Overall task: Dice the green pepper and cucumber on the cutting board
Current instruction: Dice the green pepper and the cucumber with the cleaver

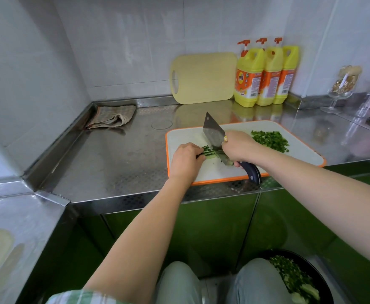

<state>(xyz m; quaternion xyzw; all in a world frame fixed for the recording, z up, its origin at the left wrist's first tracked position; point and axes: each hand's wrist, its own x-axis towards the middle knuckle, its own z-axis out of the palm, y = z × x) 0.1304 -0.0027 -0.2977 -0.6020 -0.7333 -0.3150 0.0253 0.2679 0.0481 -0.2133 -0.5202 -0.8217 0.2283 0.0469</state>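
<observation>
Gripping cleaver (213, 133) with right hand (238, 145), left hand (185, 159) holding cucumber strips (208, 151) (curled over them), black bowl (318, 274) of green dice (289, 270).

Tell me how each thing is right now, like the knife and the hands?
cutting board, flat on the counter
left hand, curled over the green strips, holding them down
right hand, gripping the cleaver by its handle
cleaver, blade down on the strips, mid-cut
green strips, lying flat, partly cut
diced pile, chopped small, heaped on the board's far right
yellow board, leaning on the wall
cloth, crumpled
soap bottles, upright
</observation>
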